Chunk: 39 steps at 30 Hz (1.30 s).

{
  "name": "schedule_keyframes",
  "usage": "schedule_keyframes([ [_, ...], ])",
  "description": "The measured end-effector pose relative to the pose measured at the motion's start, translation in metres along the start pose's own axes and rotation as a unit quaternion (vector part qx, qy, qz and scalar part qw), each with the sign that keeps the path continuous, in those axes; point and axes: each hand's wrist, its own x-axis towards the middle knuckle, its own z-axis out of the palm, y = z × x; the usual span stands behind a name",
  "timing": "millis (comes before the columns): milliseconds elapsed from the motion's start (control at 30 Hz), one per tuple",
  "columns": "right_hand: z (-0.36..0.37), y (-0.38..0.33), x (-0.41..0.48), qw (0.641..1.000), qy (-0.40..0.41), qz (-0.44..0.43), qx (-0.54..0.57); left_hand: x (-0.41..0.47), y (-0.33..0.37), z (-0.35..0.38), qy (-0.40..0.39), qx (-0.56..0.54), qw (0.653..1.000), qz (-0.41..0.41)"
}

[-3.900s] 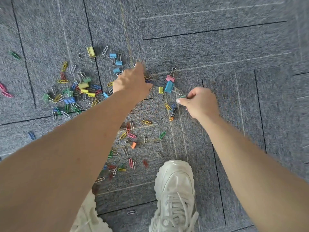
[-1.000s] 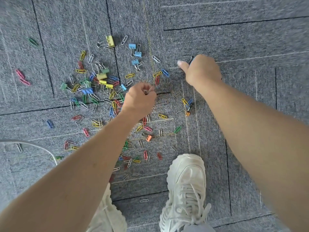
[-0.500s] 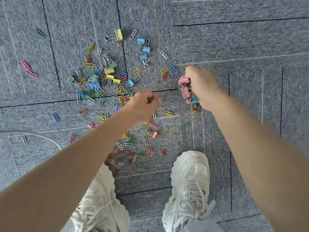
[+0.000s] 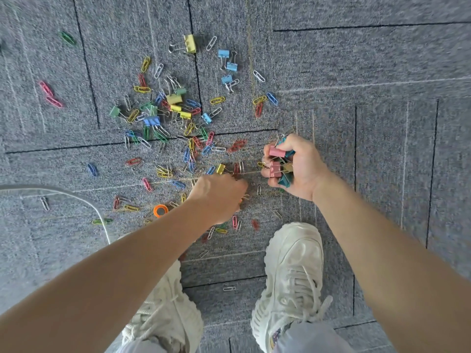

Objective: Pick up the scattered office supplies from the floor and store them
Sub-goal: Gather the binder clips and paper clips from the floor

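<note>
Far left on the grey carpet tiles (image 4: 382, 72) I log a green paper clip (image 4: 67, 38) and two pink paper clips (image 4: 49, 94), all lying apart from the main spill. A white cable (image 4: 76, 197) arcs in from the left edge, with a silver paper clip (image 4: 44, 203) just inside its curve.

The main spill (image 4: 163, 115) is a dense mix of coloured paper clips and small binder clips lying across a tile seam. A yellow binder clip (image 4: 190, 43) and three blue binder clips (image 4: 226, 66) lie at its far side. An orange ring (image 4: 160, 210) lies beside my left forearm.

Left hand (image 4: 219, 200): knuckles up, fingers curled under, low over the carpet among loose clips. I cannot tell whether it holds anything. A small yellow binder clip (image 4: 220, 168) lies just beyond the knuckles.

Right hand (image 4: 302, 169): fingers and thumb are wrapped round a bunch of binder clips (image 4: 275, 169), pink and teal, with wire handles sticking out at the top. The bunch is just to the right of the left hand.

Two white sneakers (image 4: 293, 271) stand on the carpet below the hands.
</note>
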Motion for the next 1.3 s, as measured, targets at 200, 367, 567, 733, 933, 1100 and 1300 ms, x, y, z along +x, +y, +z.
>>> schedule_keyframes([
  [200,0.010,-0.003,0.005,0.995,0.052,0.013,-0.089,-0.007,0.006,0.000,-0.024,-0.017,1.000,0.011],
  [367,0.036,-0.029,-0.017,0.932,0.107,-0.043,-0.343,-0.038,-0.010,-0.052,-0.061,-0.114,0.992,-0.002],
  [567,0.109,-0.088,-0.119,0.793,0.034,-0.089,-0.602,-0.135,-0.043,-0.137,-0.015,-0.104,0.991,-0.085],
  [733,0.191,-0.127,-0.267,0.696,0.034,-0.194,-0.690,-0.272,-0.031,-0.203,0.094,-0.156,0.965,-0.190],
  [933,0.274,-0.110,-0.439,0.601,0.051,-0.319,-0.731,-0.467,0.020,-0.249,0.333,-0.226,0.880,-0.254],
  [1100,0.357,-0.061,-0.551,0.525,0.024,-0.418,-0.741,-0.618,0.060,-0.239,0.440,-0.279,0.809,-0.272],
  [1300,0.445,-0.002,-0.627,0.473,-0.056,-0.498,-0.725,-0.765,0.104,-0.211,0.509,-0.231,0.774,-0.298],
])
